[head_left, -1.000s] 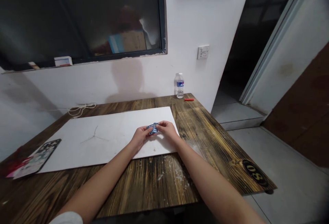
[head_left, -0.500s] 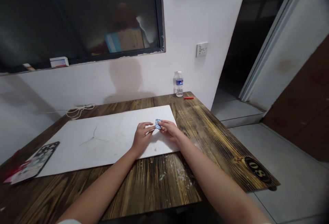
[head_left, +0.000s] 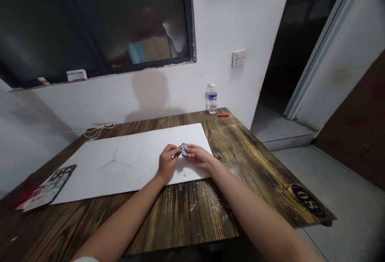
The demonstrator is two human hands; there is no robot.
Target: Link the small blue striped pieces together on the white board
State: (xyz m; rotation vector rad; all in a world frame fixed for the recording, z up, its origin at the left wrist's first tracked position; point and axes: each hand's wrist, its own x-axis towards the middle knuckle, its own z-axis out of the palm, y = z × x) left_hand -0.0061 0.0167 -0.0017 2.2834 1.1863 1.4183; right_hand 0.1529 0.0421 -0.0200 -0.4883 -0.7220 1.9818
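Observation:
A small blue-and-white box [head_left: 184,149] is held up between my two hands, above the right part of a white board [head_left: 144,141]. My right hand [head_left: 197,156] grips it from the right, with the thumb and fingers closed around that side. On the other side, the thumb and fingertips of my left hand [head_left: 169,161] pinch its left edge. The box looks tilted, and its print is too small to read. Parts of it are hidden behind my fingers.
A water bottle [head_left: 212,99] and a red stick-like object [head_left: 223,114] are at the back right of the wooden table [head_left: 180,222]. A white cord [head_left: 98,128] lies at the back left. A patterned dark-edged object [head_left: 52,187] overlaps the board's left end.
My left fingers, spread apart before, have closed onto the box's left edge. The box has turned a little in my right hand. The whole view has shifted slightly.

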